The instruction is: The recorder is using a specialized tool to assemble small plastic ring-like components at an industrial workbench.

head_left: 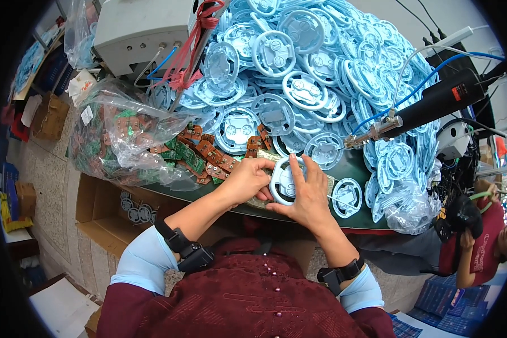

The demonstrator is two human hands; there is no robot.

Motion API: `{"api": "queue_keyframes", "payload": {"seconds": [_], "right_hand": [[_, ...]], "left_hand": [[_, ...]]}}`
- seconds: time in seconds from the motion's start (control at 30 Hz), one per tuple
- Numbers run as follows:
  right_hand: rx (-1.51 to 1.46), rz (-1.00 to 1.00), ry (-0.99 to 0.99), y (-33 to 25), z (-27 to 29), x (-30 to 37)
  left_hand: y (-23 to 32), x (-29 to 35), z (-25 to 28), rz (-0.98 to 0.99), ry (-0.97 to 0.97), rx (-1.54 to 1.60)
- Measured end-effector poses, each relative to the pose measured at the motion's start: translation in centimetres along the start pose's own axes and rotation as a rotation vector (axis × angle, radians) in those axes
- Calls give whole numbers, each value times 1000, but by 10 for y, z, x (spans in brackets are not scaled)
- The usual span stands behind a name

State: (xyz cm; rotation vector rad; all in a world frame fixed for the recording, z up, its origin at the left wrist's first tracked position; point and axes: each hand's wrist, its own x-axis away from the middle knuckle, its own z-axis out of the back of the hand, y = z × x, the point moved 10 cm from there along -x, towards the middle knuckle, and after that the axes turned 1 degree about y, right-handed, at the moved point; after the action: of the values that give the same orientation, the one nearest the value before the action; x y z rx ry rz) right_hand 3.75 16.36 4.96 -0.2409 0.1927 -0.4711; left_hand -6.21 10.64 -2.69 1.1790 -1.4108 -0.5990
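A light-blue toy steering wheel (283, 190) is held between my two hands at the front edge of the green table. My right hand (311, 198) grips its right side, thumb below and fingers over the top. At its left rim, my left hand (247, 181) has its fingers closed on the wheel; whether they also hold something small is hidden. Another such wheel (346, 198) lies on the table just right of my right hand. Brown and green circuit boards (211, 159) lie in a loose heap beyond my left hand.
A tall heap of pale-blue wheels (321, 62) covers the table's back. A black cylindrical device (434, 104) with a metal tip slants in from the right. A clear bag of boards (115, 138) and a grey machine (143, 36) stand left, above a cardboard box (110, 228). A person (487, 248) is at right.
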Motion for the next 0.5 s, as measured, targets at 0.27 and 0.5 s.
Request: {"api": "queue_keyframes", "payload": {"seconds": [0.27, 0.5], "right_hand": [[52, 13, 7, -2, -1, 0], [49, 37, 21, -4, -2, 1]], "left_hand": [[5, -1, -7, 61, -128, 22], [7, 0, -8, -17, -130, -42]]}}
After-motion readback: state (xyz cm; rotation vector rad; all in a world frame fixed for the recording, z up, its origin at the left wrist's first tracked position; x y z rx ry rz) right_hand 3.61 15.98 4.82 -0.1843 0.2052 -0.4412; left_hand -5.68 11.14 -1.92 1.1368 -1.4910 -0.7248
